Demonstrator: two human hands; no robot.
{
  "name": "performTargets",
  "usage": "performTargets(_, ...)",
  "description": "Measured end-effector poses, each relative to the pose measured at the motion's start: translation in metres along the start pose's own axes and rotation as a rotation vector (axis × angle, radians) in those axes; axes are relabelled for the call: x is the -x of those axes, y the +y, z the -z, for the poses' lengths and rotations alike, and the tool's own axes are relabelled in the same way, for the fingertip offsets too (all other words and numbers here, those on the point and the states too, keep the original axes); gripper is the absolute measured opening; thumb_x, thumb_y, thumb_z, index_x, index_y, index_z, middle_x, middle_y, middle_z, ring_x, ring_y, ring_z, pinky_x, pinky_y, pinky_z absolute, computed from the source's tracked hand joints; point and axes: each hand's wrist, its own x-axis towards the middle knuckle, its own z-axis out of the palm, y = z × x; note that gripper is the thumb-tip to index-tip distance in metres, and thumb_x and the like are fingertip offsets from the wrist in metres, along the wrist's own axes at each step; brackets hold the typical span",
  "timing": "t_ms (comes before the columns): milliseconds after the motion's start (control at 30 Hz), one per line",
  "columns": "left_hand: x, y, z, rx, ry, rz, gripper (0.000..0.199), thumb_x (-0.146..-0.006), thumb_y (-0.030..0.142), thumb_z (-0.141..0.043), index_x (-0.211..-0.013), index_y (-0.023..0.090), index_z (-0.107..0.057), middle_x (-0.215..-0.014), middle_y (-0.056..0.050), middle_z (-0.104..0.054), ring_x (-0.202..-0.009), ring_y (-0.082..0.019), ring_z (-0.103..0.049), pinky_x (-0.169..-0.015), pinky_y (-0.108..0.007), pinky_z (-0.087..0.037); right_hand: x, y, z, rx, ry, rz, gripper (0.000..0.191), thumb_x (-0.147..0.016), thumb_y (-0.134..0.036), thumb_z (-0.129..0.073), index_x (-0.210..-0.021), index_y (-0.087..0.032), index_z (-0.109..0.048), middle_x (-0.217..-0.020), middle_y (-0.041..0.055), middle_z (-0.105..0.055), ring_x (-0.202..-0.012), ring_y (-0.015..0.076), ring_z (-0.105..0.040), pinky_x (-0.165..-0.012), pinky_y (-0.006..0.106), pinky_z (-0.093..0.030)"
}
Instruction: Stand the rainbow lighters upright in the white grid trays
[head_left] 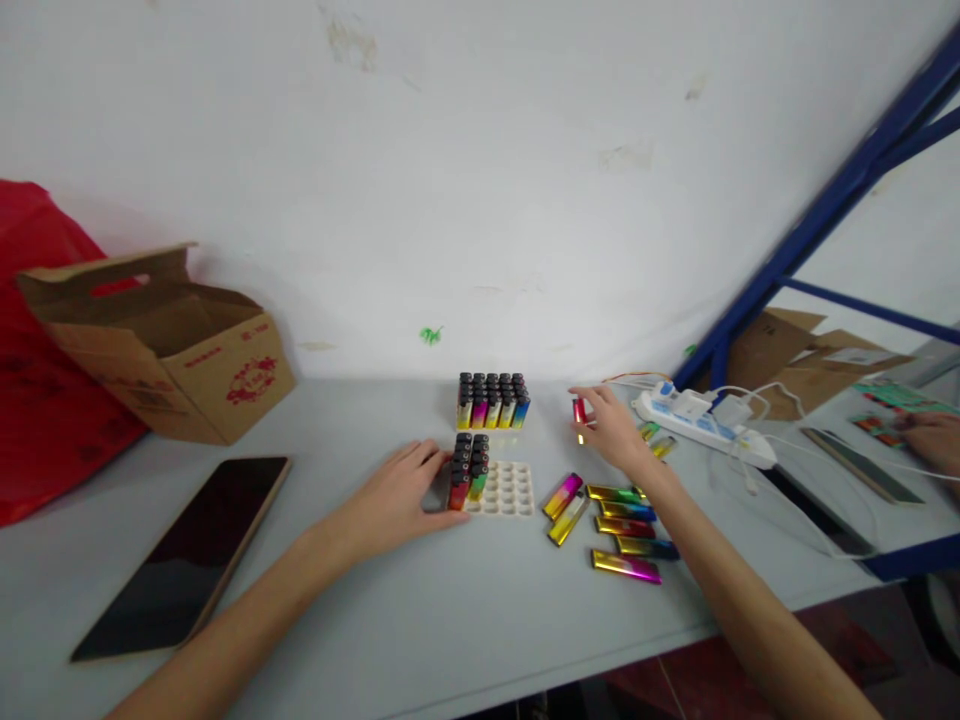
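Observation:
My left hand (401,495) is at the left side of a white tray (517,490) with round holes. Its thumb lies at the tray's front corner and its fingers at the back, steadying it. Two columns of lighters (469,465) with black tops stand upright in the tray's left part; the holes to their right show bare. My right hand (611,430) pinches a red-and-gold lighter (579,412) upright, right of the trays. Several loose shiny lighters (626,567) lie on the table below that hand, some partly covered by my forearm.
Behind the tray stands a full block of lighters (493,402). An opened cardboard box (225,370), a red bag (45,400) and a dark tablet (187,550) are at left. At right are a power strip (705,425) with cables, a blue metal frame (795,230) and another person's hand (930,440).

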Motion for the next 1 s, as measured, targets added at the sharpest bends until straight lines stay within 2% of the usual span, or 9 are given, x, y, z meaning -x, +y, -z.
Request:
performTargets(67,0.0,0.001,0.0,-0.005,-0.013,0.006,0.051,-0.086,0.061,-0.081,-0.113,0.02,-0.069,-0.118,-0.012,-0.07,-0.112,-0.035,-0.067,-0.102,-0.049,-0.055,-0.002,-0.011,-0.003,-0.201,0.0,0.018,0.057,-0.088,-0.021,-0.072,-0.143,-0.02,-0.064,-0.142,0.0183,-0.062,-0.089,0.0217,-0.077,-0.084,0.043,-0.067)
performTargets(167,0.0,0.003,0.002,-0.009,-0.022,0.011,0.052,-0.086,0.061,-0.082,-0.114,0.019,-0.069,-0.12,-0.013,-0.07,-0.115,-0.036,-0.067,-0.103,-0.049,-0.054,-0.003,-0.038,-0.006,-0.525,-0.014,-0.014,0.067,-0.082,-0.042,-0.082,-0.143,-0.021,-0.063,-0.133,0.0161,-0.071,-0.09,0.024,-0.077,-0.083,0.044,-0.066)
performTargets(300,-0.001,0.005,0.003,-0.018,-0.021,0.016,0.054,-0.086,0.062,-0.081,-0.116,0.019,-0.07,-0.12,-0.012,-0.071,-0.114,-0.035,-0.068,-0.103,-0.048,-0.054,0.001,-0.083,-0.008,-0.819,-0.14,-0.001,0.051,-0.082,-0.057,-0.084,-0.113,-0.018,-0.074,-0.106,0.0103,-0.078,-0.097,0.0232,-0.072,-0.092,0.042,-0.06)
performTargets(400,-0.001,0.005,0.003,-0.018,-0.029,0.014,0.053,-0.087,0.063,-0.08,-0.115,0.02,-0.069,-0.119,-0.012,-0.071,-0.112,-0.034,-0.068,-0.102,-0.047,-0.055,0.003,-0.109,-0.012,-1.001,-0.217,-0.032,0.046,-0.086,-0.06,-0.079,-0.106,-0.021,-0.068,-0.099,0.0043,-0.073,-0.083,0.0168,-0.066,-0.077,0.033,-0.058)
performTargets(500,0.0,0.005,0.003,-0.017,-0.018,-0.003,0.051,-0.088,0.063,-0.08,-0.116,0.021,-0.069,-0.119,-0.012,-0.071,-0.112,-0.033,-0.068,-0.102,-0.046,-0.055,0.007,-0.122,-0.023,-1.125,-0.331,-0.08,0.048,-0.088,-0.065,-0.074,-0.107,-0.024,-0.058,-0.079,-0.0051,-0.06,-0.057,0.01,-0.048,-0.054,0.025,-0.044)
performTargets(567,0.0,0.005,0.003,-0.018,-0.014,-0.009,0.051,-0.088,0.063,-0.08,-0.117,0.021,-0.068,-0.12,-0.012,-0.071,-0.113,-0.034,-0.068,-0.101,-0.046,-0.055,0.011,-0.124,-0.032,-1.126,-0.36,-0.123,0.051,-0.089,-0.071,-0.071,-0.101,-0.025,-0.052,-0.067,-0.0105,-0.044,-0.049,0.0083,-0.031,-0.046,0.022,-0.029)
performTargets(633,0.0,0.005,0.003,-0.016,-0.018,-0.007,0.052,-0.088,0.063,-0.079,-0.117,0.022,-0.068,-0.121,-0.012,-0.071,-0.114,-0.034,-0.068,-0.1,-0.045,-0.055,0.016,-0.125,-0.04,-1.062,-0.316,-0.146,0.056,-0.09,-0.079,-0.064,-0.091,-0.025,-0.05,-0.063,-0.0113,-0.033,-0.049,0.0087,-0.024,-0.045,0.023,-0.022)
performTargets(800,-0.001,0.005,0.005,-0.01,-0.043,0.016,0.054,-0.087,0.065,-0.079,-0.116,0.02,-0.068,-0.118,-0.012,-0.07,-0.113,-0.035,-0.068,-0.1,-0.046,-0.054,0.031,-0.125,-0.051,-0.758,-0.075,-0.075,0.065,-0.09,-0.079,-0.065,-0.066,-0.024,-0.042,-0.06,-0.0058,-0.035,-0.057,0.0112,-0.032,-0.051,0.026,-0.026)
performTargets(1000,-0.001,0.002,0.002,0.011,-0.017,0.011,0.054,-0.087,0.068,-0.076,-0.113,0.02,-0.069,-0.116,-0.011,-0.071,-0.11,-0.034,-0.068,-0.102,-0.047,-0.054,0.039,-0.131,-0.053,-0.717,-0.049,-0.083,0.057,-0.094,-0.066,-0.057,-0.06,-0.025,-0.038,-0.057,-0.0038,-0.035,-0.057,0.0125,-0.031,-0.052,0.028,-0.023)
